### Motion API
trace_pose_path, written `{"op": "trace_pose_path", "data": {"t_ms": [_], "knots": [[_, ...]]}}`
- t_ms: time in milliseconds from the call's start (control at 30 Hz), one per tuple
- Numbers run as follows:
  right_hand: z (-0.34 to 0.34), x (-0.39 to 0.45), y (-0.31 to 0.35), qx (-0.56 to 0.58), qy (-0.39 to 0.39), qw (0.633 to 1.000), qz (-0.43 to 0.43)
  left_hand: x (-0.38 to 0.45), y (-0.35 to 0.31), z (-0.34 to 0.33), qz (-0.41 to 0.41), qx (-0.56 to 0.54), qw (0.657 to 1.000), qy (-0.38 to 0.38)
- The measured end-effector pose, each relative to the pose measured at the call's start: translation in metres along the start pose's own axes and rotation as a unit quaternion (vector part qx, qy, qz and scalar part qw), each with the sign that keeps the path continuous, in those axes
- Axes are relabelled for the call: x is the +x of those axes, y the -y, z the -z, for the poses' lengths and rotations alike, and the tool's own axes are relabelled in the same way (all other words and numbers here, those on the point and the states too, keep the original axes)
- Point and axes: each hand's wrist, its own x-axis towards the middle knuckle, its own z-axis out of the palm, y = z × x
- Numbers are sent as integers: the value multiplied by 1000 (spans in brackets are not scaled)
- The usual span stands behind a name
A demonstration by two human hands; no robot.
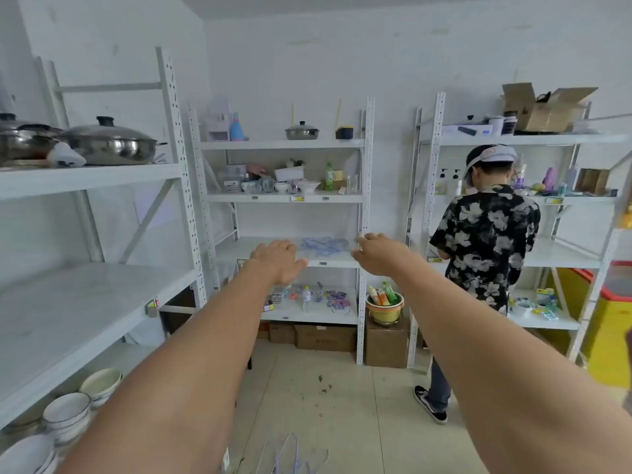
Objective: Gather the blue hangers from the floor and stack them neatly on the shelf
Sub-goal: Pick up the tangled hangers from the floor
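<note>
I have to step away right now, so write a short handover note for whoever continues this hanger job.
Left hand: open, empty, stretched toward the middle shelf.
Right hand: open, empty, by the shelf's right post.
Done: a loose pile of blue hangers already lies on that shelf, between the hands; it looks tangled rather than neat.
Left: more hangers on the floor at the bottom edge of the view, near your feet. Pick those up, add them to the pile, then straighten the stack.
</note>
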Motion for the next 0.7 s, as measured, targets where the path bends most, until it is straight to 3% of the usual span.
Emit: {"op": "trace_pose_path", "data": {"t_ms": [400,633,700], "knots": [[-73,79,-43,-9,46,999,26,78,-17,-55,3,7,999,45],[-119,162,-85,-7,72,997,-1,177,-27,-93,-21,-6,998,57],[-144,263,-100,-15,91,996,-15,277,-10,-118,-17,-30,996,79]]}}
